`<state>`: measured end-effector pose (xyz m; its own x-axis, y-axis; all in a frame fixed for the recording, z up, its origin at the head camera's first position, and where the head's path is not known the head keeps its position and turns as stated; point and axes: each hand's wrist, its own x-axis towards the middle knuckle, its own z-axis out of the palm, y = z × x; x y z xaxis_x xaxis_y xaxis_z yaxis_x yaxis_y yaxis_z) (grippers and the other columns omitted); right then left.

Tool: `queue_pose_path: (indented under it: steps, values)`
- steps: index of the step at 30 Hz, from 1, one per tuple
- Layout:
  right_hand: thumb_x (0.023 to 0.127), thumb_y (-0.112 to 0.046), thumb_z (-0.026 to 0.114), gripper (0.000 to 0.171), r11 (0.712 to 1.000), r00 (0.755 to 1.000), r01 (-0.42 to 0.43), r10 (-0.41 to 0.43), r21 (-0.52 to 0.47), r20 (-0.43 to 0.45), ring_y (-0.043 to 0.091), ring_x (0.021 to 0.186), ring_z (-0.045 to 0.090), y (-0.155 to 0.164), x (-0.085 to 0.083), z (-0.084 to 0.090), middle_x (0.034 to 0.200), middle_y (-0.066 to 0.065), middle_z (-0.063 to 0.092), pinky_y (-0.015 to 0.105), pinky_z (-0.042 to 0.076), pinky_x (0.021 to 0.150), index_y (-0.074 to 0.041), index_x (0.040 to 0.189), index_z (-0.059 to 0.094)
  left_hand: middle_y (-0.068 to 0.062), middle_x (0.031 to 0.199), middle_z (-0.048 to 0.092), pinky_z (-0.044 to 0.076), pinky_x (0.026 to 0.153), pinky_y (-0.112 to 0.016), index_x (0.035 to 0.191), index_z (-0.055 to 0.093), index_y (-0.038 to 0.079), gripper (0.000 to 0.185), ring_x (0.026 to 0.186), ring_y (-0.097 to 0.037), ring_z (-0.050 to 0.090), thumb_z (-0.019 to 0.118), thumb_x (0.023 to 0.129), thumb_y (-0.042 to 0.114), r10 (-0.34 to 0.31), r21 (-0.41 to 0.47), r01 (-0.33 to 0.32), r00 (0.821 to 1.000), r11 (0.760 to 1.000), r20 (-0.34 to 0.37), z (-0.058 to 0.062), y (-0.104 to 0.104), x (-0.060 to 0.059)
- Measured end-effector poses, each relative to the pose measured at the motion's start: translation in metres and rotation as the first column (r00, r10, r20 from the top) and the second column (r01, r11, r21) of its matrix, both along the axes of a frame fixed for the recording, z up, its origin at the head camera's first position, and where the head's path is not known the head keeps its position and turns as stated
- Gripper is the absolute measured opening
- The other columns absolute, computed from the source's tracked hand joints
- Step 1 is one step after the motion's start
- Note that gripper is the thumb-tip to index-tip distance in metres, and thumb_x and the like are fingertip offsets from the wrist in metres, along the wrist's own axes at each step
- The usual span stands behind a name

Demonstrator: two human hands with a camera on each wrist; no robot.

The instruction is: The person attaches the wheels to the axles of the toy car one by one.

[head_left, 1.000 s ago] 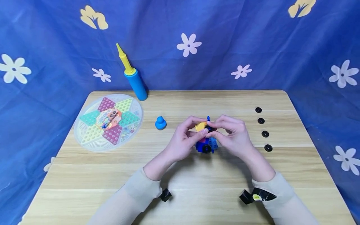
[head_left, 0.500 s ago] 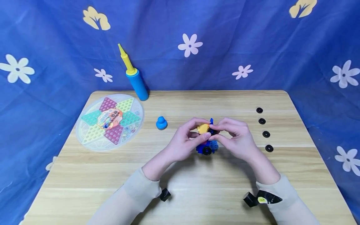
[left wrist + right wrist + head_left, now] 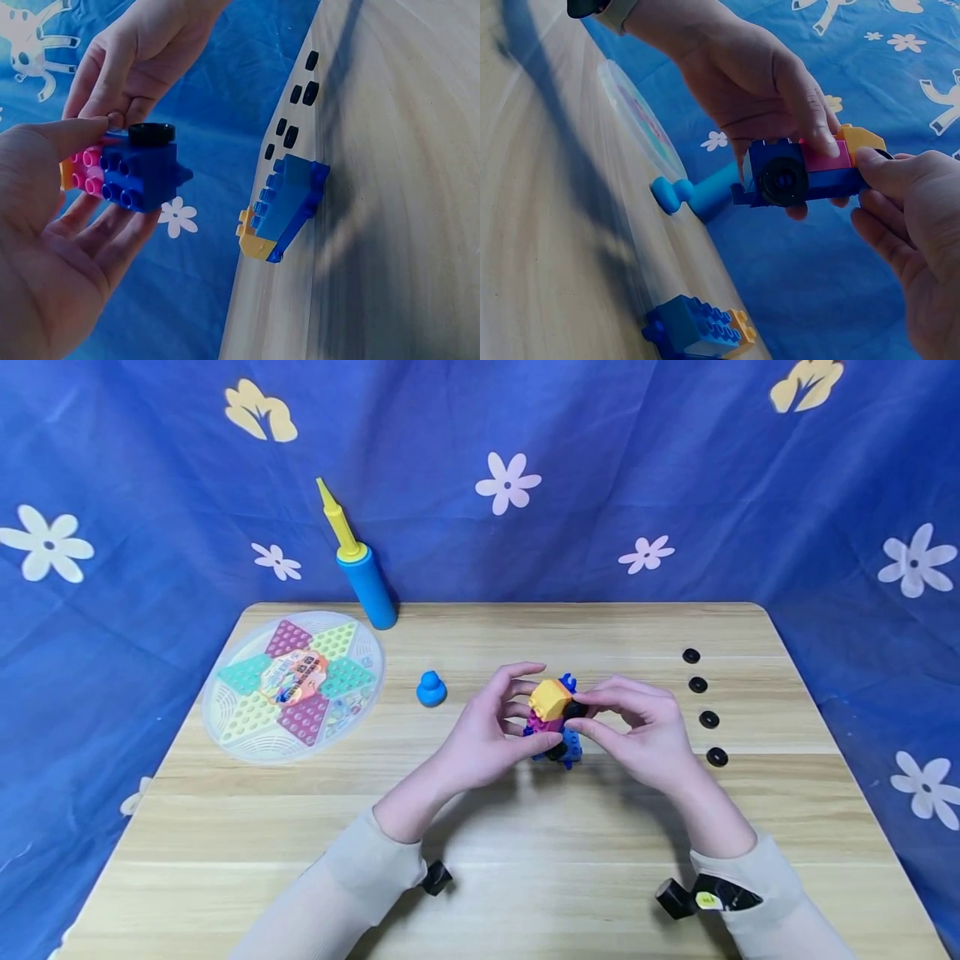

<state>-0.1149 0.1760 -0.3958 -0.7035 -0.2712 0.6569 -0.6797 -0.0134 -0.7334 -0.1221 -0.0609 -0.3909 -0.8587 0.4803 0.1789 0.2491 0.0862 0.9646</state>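
My left hand (image 3: 487, 731) holds a toy brick car (image 3: 140, 175) above the table, thumb on one side and fingers along the other. The car has dark blue, pink and yellow bricks, and a black wheel (image 3: 783, 181) sits at its dark blue end. At the yellow end, my right hand (image 3: 637, 727) pinches another black wheel (image 3: 575, 709) against the car's side. Thumb and fingers largely cover that wheel in the right wrist view. Below the hands, a second brick car (image 3: 283, 199) with light blue and yellow bricks on a blue base stands on the table.
Several loose black wheels (image 3: 709, 719) lie in a row on the right of the table (image 3: 562, 877). At left are a small blue knobbed object (image 3: 431, 690), a round Chinese checkers board (image 3: 225, 727) and an upright blue and yellow hand pump (image 3: 367, 585). A blue cloth hangs behind.
The held car has turned, so more of its yellow brick and pink part shows. My left index finger has lifted off it, and my right hand has shifted slightly right.
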Motion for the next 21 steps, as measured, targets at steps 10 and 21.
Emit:
queue_pose_path:
  steps: [10, 21]
  values:
    - [0.070, 0.027, 0.085, 0.042, 0.996, 0.996, 0.083, -0.084, 0.037, 0.027, 0.020, 0.080, 0.070, 0.001, 0.006, 0.002, 0.093, 0.014, 0.075, 0.029, 0.062, 0.078, 0.003, 0.104, 0.077, 0.000, 0.125, 0.069, 0.060, 0.089, -0.036, 0.138, 0.062, 0.011, 0.052, 0.101, -0.014, 0.068, 0.085, 0.091, 0.006, 0.016, -0.130, -0.041, 0.982, 0.991, -0.189, -0.001, -0.003, -0.002]
    - [0.069, 0.013, 0.094, 0.056, 0.986, 0.986, 0.089, -0.107, 0.138, 0.129, 0.023, 0.084, 0.069, 0.005, 0.006, 0.011, 0.108, 0.011, 0.066, 0.029, 0.061, 0.078, -0.001, 0.117, 0.068, 0.005, 0.128, 0.069, 0.055, 0.093, -0.033, 0.141, 0.067, 0.017, 0.047, 0.110, -0.011, 0.064, 0.080, 0.097, 0.012, -0.082, -0.191, 0.012, 0.929, 0.981, -0.361, -0.005, -0.007, -0.007]
